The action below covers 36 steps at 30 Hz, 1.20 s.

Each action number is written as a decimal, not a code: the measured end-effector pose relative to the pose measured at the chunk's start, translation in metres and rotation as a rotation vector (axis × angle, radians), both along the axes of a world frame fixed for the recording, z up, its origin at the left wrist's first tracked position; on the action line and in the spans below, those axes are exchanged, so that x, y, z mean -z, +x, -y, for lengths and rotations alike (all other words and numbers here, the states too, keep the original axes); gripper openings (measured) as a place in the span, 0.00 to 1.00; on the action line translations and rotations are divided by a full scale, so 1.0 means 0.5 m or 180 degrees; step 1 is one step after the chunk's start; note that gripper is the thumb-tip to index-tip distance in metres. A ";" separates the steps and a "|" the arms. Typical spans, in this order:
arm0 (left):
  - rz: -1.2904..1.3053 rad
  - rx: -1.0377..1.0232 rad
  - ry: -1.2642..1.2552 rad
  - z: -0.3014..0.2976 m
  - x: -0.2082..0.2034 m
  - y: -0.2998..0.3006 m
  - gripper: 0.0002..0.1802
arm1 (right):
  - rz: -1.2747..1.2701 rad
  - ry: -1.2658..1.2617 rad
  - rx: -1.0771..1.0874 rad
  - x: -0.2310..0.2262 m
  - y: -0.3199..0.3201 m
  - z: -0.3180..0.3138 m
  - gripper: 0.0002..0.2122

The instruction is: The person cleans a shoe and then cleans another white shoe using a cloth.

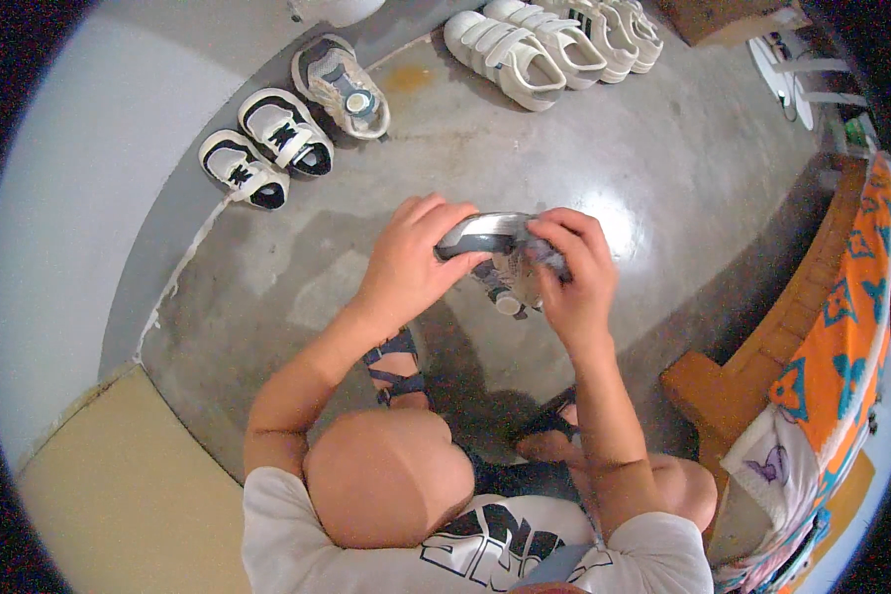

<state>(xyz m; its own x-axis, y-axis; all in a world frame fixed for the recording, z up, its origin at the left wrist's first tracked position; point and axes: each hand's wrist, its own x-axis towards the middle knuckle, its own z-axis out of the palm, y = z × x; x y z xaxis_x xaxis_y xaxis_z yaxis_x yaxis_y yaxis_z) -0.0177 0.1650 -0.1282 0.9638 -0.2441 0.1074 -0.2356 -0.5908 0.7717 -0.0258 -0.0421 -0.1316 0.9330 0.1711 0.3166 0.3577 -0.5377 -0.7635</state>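
Both my hands are raised over the floor in front of me. My left hand (421, 246) is closed around one end of a curved, flattish thing, pale silver above and dark grey below (482, 236); its kind does not show clearly. My right hand (576, 267) is closed at the other end, its fingers on a fuzzy grey part (546, 255). I cannot tell if that part is separate. Just below, partly hidden by my hands, is a grey-beige shoe with a round pale dial (508, 303). A similar dial shoe (342, 87) stands by the wall.
Black-and-white shoes (285, 132) line the left wall; several white shoes (510, 57) stand at the back. On the right are a wooden piece of furniture (752, 346) and an orange patterned cloth (832, 307). A cardboard box (733, 20) sits at the far right.
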 end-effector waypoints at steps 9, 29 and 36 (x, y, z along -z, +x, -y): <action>-0.0113 -0.0155 -0.0265 -0.004 0.001 0.005 0.24 | -0.0556 0.0128 0.0269 0.047 0.003 0.044 0.21; -0.0043 -0.0036 -0.0231 -0.003 0.017 0.007 0.24 | -0.0132 -0.0220 -0.0136 0.010 0.007 0.015 0.23; 0.0009 -0.0027 -0.0201 0.006 0.009 0.007 0.24 | 0.0208 -0.0326 -0.0467 -0.022 0.011 -0.017 0.23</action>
